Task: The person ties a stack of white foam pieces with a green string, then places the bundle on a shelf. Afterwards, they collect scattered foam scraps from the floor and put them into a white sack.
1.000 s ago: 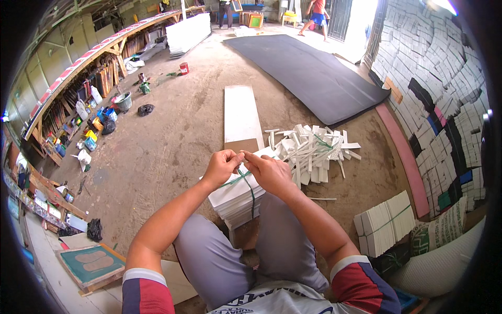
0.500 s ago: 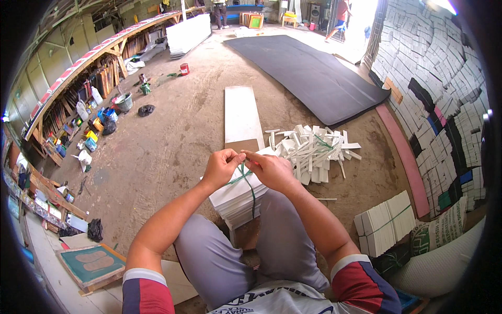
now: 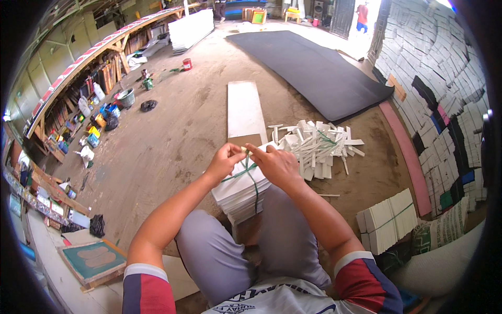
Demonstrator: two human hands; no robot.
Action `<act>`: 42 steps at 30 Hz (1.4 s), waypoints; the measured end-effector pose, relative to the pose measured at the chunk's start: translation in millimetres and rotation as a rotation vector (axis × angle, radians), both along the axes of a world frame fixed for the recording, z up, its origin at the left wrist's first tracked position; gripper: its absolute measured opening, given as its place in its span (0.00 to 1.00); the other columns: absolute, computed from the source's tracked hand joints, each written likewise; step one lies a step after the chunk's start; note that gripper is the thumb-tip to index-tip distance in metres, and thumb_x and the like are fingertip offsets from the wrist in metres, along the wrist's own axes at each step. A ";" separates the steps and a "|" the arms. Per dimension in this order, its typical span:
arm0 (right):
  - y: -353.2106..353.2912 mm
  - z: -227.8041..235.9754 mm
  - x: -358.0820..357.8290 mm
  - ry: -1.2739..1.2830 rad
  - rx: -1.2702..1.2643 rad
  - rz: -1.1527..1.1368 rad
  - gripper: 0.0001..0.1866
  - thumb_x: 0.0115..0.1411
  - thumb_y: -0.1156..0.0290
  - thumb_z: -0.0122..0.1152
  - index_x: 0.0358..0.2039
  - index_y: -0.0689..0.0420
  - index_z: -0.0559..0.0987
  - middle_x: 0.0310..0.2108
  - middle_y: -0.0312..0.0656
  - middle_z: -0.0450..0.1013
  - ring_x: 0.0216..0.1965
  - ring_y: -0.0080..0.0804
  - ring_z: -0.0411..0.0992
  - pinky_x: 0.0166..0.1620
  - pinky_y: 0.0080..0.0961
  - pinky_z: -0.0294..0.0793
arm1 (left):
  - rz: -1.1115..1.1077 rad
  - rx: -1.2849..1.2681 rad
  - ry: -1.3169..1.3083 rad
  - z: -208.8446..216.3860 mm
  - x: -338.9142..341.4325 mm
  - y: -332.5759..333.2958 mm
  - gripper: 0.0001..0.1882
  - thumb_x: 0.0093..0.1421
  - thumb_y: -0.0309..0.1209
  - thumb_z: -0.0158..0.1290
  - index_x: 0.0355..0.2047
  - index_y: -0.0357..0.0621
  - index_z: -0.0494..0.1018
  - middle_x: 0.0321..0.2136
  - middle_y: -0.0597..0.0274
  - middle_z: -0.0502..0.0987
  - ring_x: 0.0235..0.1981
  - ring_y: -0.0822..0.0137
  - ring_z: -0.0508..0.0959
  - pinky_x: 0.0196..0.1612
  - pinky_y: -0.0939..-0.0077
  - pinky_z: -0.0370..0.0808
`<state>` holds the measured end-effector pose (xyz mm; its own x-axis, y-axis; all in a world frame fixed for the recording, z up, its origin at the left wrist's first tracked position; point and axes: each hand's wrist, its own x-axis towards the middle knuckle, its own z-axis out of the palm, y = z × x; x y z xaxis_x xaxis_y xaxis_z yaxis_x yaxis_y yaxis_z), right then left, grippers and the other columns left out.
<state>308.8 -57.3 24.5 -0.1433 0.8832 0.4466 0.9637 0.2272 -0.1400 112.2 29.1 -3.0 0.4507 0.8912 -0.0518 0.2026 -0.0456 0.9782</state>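
Note:
Between my knees stands a stack of white sheets, bound crosswise with green string. Above its top my two hands meet at the point where the string crosses. The fingertips of my left hand are pinched on a string end. From the other side my right hand also pinches the string, its thumb and forefinger close to the left fingertips. The knot itself is partly hidden by the fingers.
A heap of white offcuts lies right of the stack. Beyond are a long white board and a black sheet. A tied white bundle stands at right. Buckets and a framed screen are at left.
My fingers have shifted slightly at the string, and the right hand's fingers are more bent. The view has tilted a little. A distant person in the doorway has moved right.

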 end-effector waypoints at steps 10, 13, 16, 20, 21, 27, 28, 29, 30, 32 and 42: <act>6.0 -13.2 -3.0 -0.026 0.065 0.005 0.21 0.68 0.49 0.58 0.60 0.30 0.75 0.27 0.40 0.78 0.24 0.40 0.81 0.24 0.36 0.78 | -0.147 -0.136 -0.079 -9.8 4.6 0.7 0.24 0.71 0.52 0.52 0.35 0.41 0.80 0.27 0.66 0.80 0.19 0.79 0.71 0.24 0.81 0.70; 9.6 -21.8 2.8 0.005 0.113 0.015 0.20 0.66 0.48 0.60 0.57 0.36 0.78 0.28 0.38 0.79 0.24 0.39 0.81 0.25 0.36 0.78 | -0.148 -0.117 -0.102 -15.0 4.7 2.4 0.22 0.71 0.49 0.54 0.34 0.42 0.80 0.27 0.66 0.80 0.20 0.79 0.72 0.24 0.82 0.69; 16.5 -31.0 13.8 0.002 0.178 0.052 0.19 0.65 0.48 0.61 0.51 0.44 0.80 0.28 0.38 0.80 0.24 0.37 0.81 0.25 0.34 0.78 | -0.163 -0.135 -0.133 -16.8 6.7 2.0 0.20 0.70 0.47 0.56 0.33 0.42 0.81 0.27 0.66 0.80 0.21 0.79 0.72 0.25 0.82 0.68; 19.0 -25.3 13.8 -0.028 0.152 0.087 0.18 0.65 0.49 0.61 0.50 0.43 0.80 0.27 0.38 0.80 0.24 0.38 0.81 0.24 0.34 0.77 | -0.162 -0.210 -0.183 -26.3 2.8 6.4 0.19 0.70 0.46 0.58 0.33 0.41 0.80 0.26 0.66 0.80 0.22 0.79 0.72 0.26 0.82 0.67; 20.5 -24.7 14.0 -0.032 0.149 0.101 0.18 0.65 0.49 0.61 0.50 0.43 0.80 0.27 0.37 0.80 0.24 0.38 0.81 0.24 0.34 0.77 | -0.147 -0.219 -0.195 -28.0 3.4 6.9 0.19 0.70 0.45 0.58 0.32 0.41 0.81 0.25 0.66 0.79 0.21 0.79 0.72 0.25 0.82 0.68; 41.3 -33.5 39.0 -0.072 0.026 -0.065 0.17 0.70 0.51 0.55 0.50 0.48 0.79 0.30 0.46 0.80 0.29 0.46 0.81 0.29 0.42 0.79 | -0.154 -0.149 -0.073 -39.1 4.1 15.2 0.16 0.68 0.42 0.60 0.34 0.39 0.83 0.28 0.65 0.82 0.27 0.77 0.76 0.30 0.80 0.71; 56.7 -45.3 76.6 -0.105 -0.030 -0.275 0.18 0.71 0.52 0.52 0.51 0.49 0.78 0.31 0.49 0.80 0.31 0.48 0.81 0.31 0.44 0.80 | -0.220 -0.153 -0.034 -32.6 12.2 5.2 0.15 0.68 0.40 0.60 0.36 0.40 0.84 0.30 0.64 0.83 0.29 0.76 0.78 0.33 0.79 0.73; 56.2 -21.8 103.6 0.138 0.067 -0.292 0.19 0.74 0.51 0.47 0.51 0.51 0.78 0.34 0.52 0.80 0.36 0.52 0.81 0.37 0.48 0.80 | -0.194 -0.164 -0.043 -35.7 8.8 1.4 0.15 0.68 0.40 0.59 0.36 0.40 0.84 0.29 0.65 0.83 0.29 0.76 0.78 0.33 0.79 0.73; 46.4 15.5 110.5 0.138 0.118 -0.414 0.21 0.74 0.50 0.46 0.50 0.52 0.78 0.36 0.48 0.81 0.38 0.51 0.81 0.39 0.48 0.79 | -0.166 -0.166 -0.045 -36.3 3.0 1.4 0.15 0.68 0.41 0.59 0.36 0.40 0.84 0.29 0.65 0.83 0.29 0.76 0.78 0.34 0.79 0.74; 37.5 30.0 129.6 0.249 0.147 -0.401 0.22 0.73 0.48 0.49 0.52 0.52 0.78 0.39 0.48 0.82 0.40 0.50 0.82 0.42 0.45 0.79 | -0.131 -0.138 -0.029 -30.7 0.6 5.4 0.17 0.69 0.43 0.58 0.37 0.39 0.83 0.30 0.65 0.83 0.29 0.75 0.78 0.36 0.80 0.74; 41.4 3.6 59.1 0.856 -0.328 0.049 0.15 0.64 0.64 0.67 0.33 0.65 0.79 0.23 0.34 0.71 0.28 0.21 0.65 0.32 0.27 0.67 | 0.025 0.073 -0.068 -20.9 3.8 11.2 0.18 0.72 0.40 0.54 0.41 0.35 0.83 0.31 0.64 0.82 0.26 0.76 0.78 0.33 0.78 0.77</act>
